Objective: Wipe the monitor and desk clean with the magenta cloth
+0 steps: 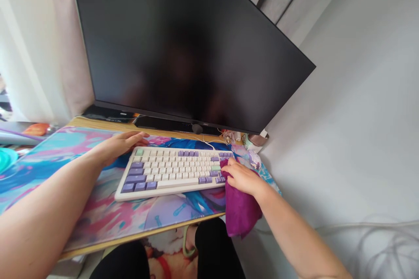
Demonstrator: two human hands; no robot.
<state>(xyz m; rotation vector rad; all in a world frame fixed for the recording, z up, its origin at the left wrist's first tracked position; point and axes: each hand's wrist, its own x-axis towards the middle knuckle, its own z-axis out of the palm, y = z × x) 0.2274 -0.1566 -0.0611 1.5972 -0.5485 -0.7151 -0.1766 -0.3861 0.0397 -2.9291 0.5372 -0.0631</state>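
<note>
A white keyboard with cream, purple and mint keys lies on a colourful desk mat. Fingers stretched forward, my left hand rests by the keyboard's far left corner; whether it touches the frame I cannot tell. My right hand is closed on a purple cloth at the right end of the keys. Part of the cloth lies on the keyboard, and the rest hangs over the desk's front edge. The keys under that hand and cloth are hidden.
A large dark monitor stands behind the keyboard. A mouse sits on the mat at the right, near the wall. Cables and a brown cup-like container are at the back right. Far left is a turquoise round object.
</note>
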